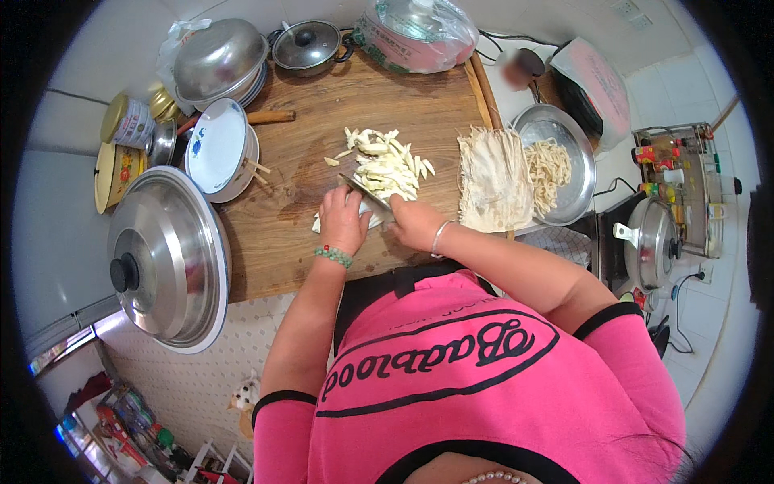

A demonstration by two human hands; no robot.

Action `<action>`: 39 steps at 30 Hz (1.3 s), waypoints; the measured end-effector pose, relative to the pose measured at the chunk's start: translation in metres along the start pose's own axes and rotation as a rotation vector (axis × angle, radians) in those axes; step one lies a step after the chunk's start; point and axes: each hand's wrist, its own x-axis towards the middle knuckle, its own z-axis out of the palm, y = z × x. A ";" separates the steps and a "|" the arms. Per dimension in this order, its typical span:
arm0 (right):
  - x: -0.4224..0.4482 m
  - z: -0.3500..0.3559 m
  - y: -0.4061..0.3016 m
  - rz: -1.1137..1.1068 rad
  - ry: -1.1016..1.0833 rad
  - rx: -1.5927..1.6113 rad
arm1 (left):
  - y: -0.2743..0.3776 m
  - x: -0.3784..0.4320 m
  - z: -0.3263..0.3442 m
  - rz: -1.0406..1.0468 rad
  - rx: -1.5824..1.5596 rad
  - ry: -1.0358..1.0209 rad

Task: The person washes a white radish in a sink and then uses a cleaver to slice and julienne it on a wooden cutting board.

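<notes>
On the wooden board [290, 157], my right hand [417, 222] grips a kitchen knife [364, 192], its blade slanting up and left towards my other hand. My left hand [343, 221] presses down a pale, whitish vegetable piece [316, 224], fingertips close beside the blade; the fingers partly hide the piece. Just beyond the blade lies a heap of cut pale vegetable strips [390, 160], with one loose slice [331, 161] to its left. A frayed cream cloth [494, 178] lies to the right of the heap, partly over the rim of a metal tray.
The round metal tray [583, 175] holds noodle-like strips [547, 169]. At left stand a large lidded pot [175, 260] and white enamel bowls [221, 145] with chopsticks [260, 166]. A rolling pin [272, 117], a lidded pan [306, 45] and a bag-covered container [417, 36] are farther back.
</notes>
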 end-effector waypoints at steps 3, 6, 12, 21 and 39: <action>-0.003 0.023 0.010 -0.022 0.113 0.018 | 0.001 -0.001 0.002 0.003 -0.018 0.021; -0.004 0.029 0.012 -0.023 0.151 0.034 | 0.002 -0.003 0.002 -0.001 -0.020 0.037; 0.012 -0.007 0.010 -0.026 -0.025 -0.006 | 0.001 -0.002 0.000 0.004 -0.046 0.061; 0.009 0.008 0.017 -0.033 0.130 0.017 | 0.005 -0.003 0.000 0.012 -0.052 0.053; 0.010 0.020 0.001 0.049 0.076 0.031 | -0.002 -0.008 0.002 -0.001 -0.052 0.030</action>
